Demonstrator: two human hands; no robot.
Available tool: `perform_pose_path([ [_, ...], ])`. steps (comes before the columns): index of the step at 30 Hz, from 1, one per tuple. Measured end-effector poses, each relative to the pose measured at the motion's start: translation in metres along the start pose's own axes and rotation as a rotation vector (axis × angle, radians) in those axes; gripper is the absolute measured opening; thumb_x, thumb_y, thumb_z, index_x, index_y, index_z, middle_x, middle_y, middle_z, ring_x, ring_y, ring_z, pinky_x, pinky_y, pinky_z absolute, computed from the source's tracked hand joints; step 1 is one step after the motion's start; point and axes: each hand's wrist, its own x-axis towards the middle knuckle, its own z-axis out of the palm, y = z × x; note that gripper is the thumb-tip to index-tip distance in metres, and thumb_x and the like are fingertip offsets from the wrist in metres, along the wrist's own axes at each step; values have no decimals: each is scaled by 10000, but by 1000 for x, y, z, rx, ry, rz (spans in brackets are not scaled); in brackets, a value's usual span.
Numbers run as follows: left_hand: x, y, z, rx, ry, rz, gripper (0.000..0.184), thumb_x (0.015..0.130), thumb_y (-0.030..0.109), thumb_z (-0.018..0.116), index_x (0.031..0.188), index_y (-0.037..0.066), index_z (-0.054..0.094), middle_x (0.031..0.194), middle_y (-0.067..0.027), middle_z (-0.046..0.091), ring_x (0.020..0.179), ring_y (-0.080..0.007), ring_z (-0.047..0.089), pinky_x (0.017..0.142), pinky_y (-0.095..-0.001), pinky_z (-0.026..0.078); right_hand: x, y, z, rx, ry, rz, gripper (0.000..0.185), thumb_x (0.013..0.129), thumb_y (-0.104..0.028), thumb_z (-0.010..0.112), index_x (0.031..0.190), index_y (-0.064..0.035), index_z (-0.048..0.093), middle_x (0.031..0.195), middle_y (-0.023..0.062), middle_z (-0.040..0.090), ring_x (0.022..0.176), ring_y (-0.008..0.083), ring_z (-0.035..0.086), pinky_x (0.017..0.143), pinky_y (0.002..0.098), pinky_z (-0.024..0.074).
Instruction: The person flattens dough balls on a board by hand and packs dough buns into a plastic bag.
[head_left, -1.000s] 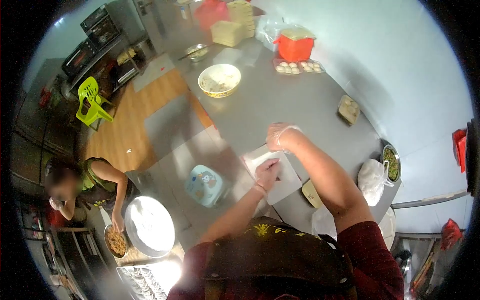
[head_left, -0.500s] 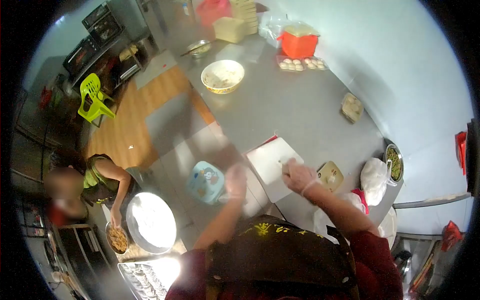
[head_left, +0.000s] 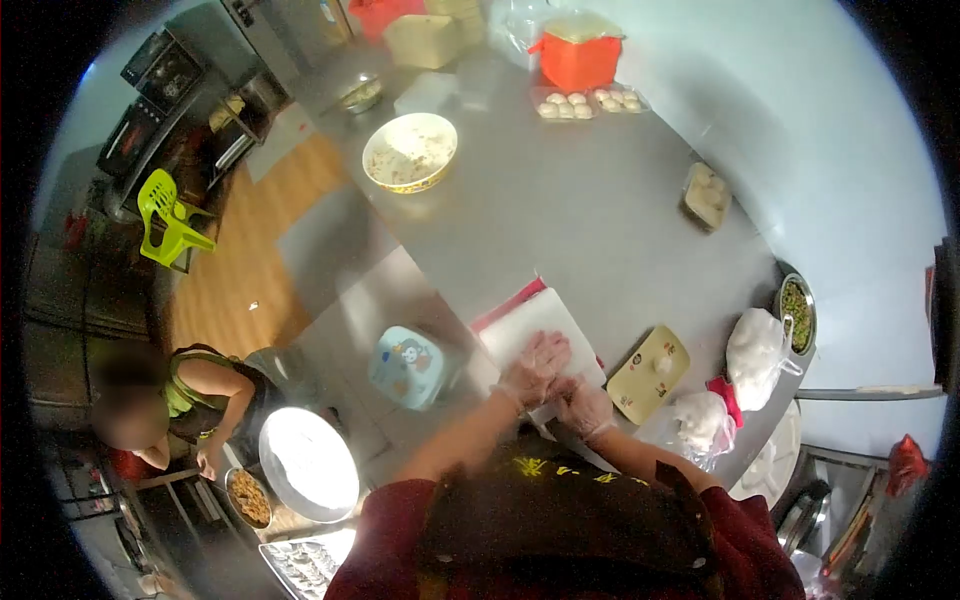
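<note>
My L hand (head_left: pixel 538 365), in a clear plastic glove, has its fingers outstretched on or just above the white rectangular board (head_left: pixel 530 325), which lies at the edge of the grey metal worktop (head_left: pixel 600 210). My R hand (head_left: pixel 585 408), also gloved, is curled against the L; can't tell if it's pinching anything (my own fingers hide it). Main risk, I'd say: a hard sideways push could skid the board off the edge. Loose glove film might snag btwn hands. Tan rectangular tray (head_left: pixel 640 400) w/ 1 small pale lump (head_left: pixel 663 366) is near my R wrist, so a careless swing could knock it.
</note>
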Motion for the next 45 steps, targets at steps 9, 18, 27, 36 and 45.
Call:
perform_pose_path([
  [9, -19, 18, -43, -295, 262, 57, 438, 850, 374, 523, 1134, 42, 551, 1196, -146, 510, 1175, -289, 434, 1030, -421, 283, 1, 2, -4, -28, -59, 18, 406, 831, -366, 530, 1074, -43, 493, 862, 224, 620, 747, 359, 623, 656, 446, 491],
  [18, -99, 64, 5, -433, 20, -18, 454, 861, 325, 504, 1226, 56, 480, 1249, -141, 464, 1116, -268, 474, 929, -365, 418, -4, -11, -14, 238, -114, 154, 509, 797, -428, 559, 1099, -19, 554, 1030, 248, 591, 1010, 368, 557, 831, 407, 450],
  [27, -103, 46, 44, -281, 308, 216, 352, 847, 261, 518, 1115, 34, 534, 1171, -100, 519, 1077, -220, 494, 903, -320, 418, -13, -59, -93, -33, -26, -40, 497, 825, -427, 499, 1118, -26, 513, 949, 237, 611, 887, 394, 587, 774, 445, 462],
  [36, -71, 31, -39, -2043, 647, -877, 314, 869, 318, 546, 1015, 43, 504, 1002, -107, 552, 964, -198, 544, 821, -326, 455, 48, -141, -162, -395, -142, -66, 284, 856, -191, 453, 1068, -40, 566, 1108, 184, 577, 1010, 330, 573, 881, 423, 442],
  [45, -43, 16, -36, -2440, 806, -417, 233, 913, 202, 473, 1041, 7, 484, 935, -82, 553, 839, -189, 561, 742, -326, 495, 91, -157, -172, -611, -217, -133, 239, 803, -152, 513, 983, -81, 653, 1098, 110, 608, 1041, 262, 575, 852, 381, 466],
])
